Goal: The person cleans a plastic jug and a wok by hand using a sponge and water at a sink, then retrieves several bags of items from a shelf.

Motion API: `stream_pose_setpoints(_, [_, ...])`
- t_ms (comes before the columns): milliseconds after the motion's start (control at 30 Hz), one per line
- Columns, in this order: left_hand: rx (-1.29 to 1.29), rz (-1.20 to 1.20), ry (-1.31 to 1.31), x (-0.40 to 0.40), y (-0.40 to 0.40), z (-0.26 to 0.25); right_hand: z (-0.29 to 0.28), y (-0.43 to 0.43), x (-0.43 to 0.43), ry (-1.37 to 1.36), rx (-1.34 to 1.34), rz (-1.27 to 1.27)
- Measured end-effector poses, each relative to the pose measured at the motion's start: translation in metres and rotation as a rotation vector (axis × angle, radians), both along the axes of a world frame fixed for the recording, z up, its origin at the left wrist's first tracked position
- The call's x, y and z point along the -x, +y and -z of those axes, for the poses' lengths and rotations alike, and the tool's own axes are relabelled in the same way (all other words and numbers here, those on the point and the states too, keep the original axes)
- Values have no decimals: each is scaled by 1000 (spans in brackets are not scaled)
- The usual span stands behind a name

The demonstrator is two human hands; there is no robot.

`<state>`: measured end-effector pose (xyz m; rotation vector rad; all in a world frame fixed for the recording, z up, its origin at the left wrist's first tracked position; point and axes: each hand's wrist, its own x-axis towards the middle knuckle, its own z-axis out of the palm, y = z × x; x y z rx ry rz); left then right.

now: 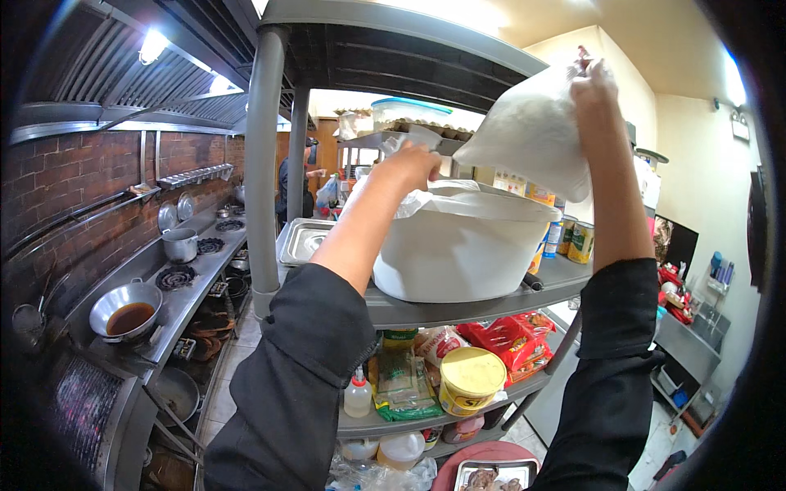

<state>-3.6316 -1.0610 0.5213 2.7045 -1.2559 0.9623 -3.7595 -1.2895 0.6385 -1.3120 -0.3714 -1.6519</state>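
My right hand (pixel 594 83) grips the gathered top of a clear plastic bag (pixel 531 123) with whitish contents. The bag hangs above the right part of a large white plastic tub (pixel 460 258), which stands on the grey shelf. At the tub's left rim, my left hand (pixel 417 162) has its fingers bent at some thin translucent plastic (pixel 414 202); whether they pinch it is hard to tell. What lies inside the tub is hidden by its wall.
A metal tray (pixel 301 242) lies left of the tub, cans (pixel 580 242) to its right. Grey shelf posts (pixel 267 159) and an upper shelf (pixel 405 58) frame the space. A yellow-lidded bucket (pixel 471 374) sits below. Along the left runs a stove with a wok (pixel 126 310). A person (pixel 295 178) stands behind.
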Motion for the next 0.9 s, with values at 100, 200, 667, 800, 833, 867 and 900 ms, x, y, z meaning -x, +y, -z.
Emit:
stream_pose_setpoints(100, [-137,52,439,-4,-2,-10,-5,-49,30,14,298,387])
stream_pose_setpoints(200, [-161,-136,514,11,-4,-10,12,-84,83,15,391,576])
stream_pose_setpoints(667, [-224,-189,494,18,-97,-35,215,-102,194,405,-237,-428])
stream_pose_setpoints(800, [-247,-119,767,-7,-91,-28,255,-92,196,353,-474,-259])
stream_pose_setpoints(833, [-245,-106,778,-8,-86,-31,258,-95,201,405,-418,-312])
stream_pose_setpoints(867, [-246,-89,788,-9,-83,-35,266,-100,208,455,-362,-364])
stream_pose_setpoints(900, [-252,-70,743,-3,-86,-42,271,-103,219,501,-310,-399])
